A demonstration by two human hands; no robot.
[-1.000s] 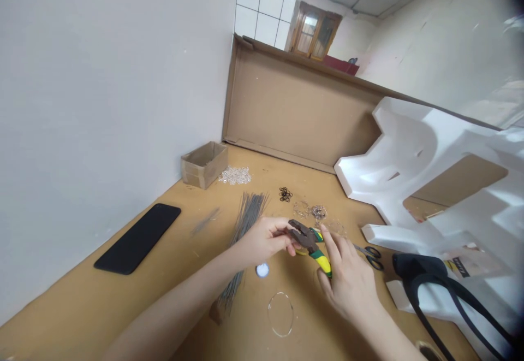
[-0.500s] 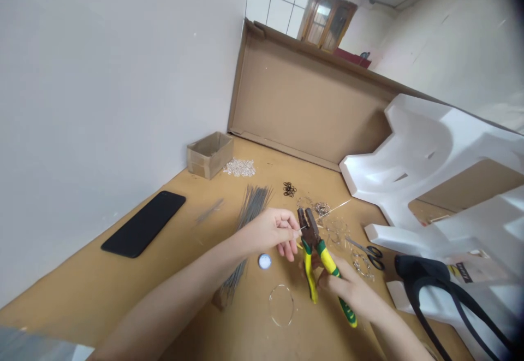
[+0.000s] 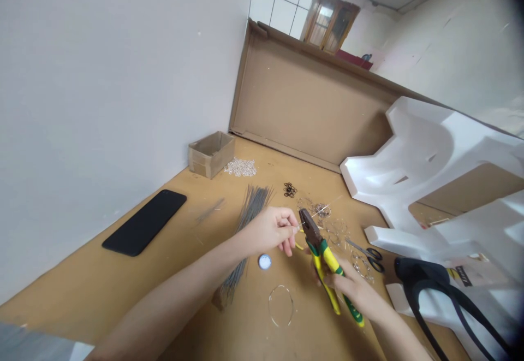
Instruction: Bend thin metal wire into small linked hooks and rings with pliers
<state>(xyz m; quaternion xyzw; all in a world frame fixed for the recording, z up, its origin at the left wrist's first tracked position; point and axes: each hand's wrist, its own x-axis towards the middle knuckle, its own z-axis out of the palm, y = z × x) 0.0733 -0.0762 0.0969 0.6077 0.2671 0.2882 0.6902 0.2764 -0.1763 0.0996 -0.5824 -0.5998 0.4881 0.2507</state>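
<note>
My left hand (image 3: 280,230) pinches one end of a thin wire (image 3: 326,208) between thumb and fingers; the wire slants up to the right past the plier jaws. My right hand (image 3: 341,282) grips pliers (image 3: 311,229) by their yellow and green handles, jaws closed at the wire. Under my left forearm lies a bundle of grey wires (image 3: 256,202). A wire ring (image 3: 280,306) lies on the table below my hands, and a small round blue-and-white item (image 3: 264,261) sits beside the bundle. More wire rings (image 3: 338,231) are scattered behind the pliers.
Scissors (image 3: 370,254) lie right of the pliers. Black rings (image 3: 290,189), a pile of small clear pieces (image 3: 240,166) and a cardboard box (image 3: 211,154) are farther back. A black phone (image 3: 145,223) lies at left. White foam packing (image 3: 413,148) and a black strap (image 3: 429,282) stand at right.
The plier jaws and handles have closed together, and my right hand has shifted slightly right and down. The wire's far end has moved a little to the left and looks blurred.
</note>
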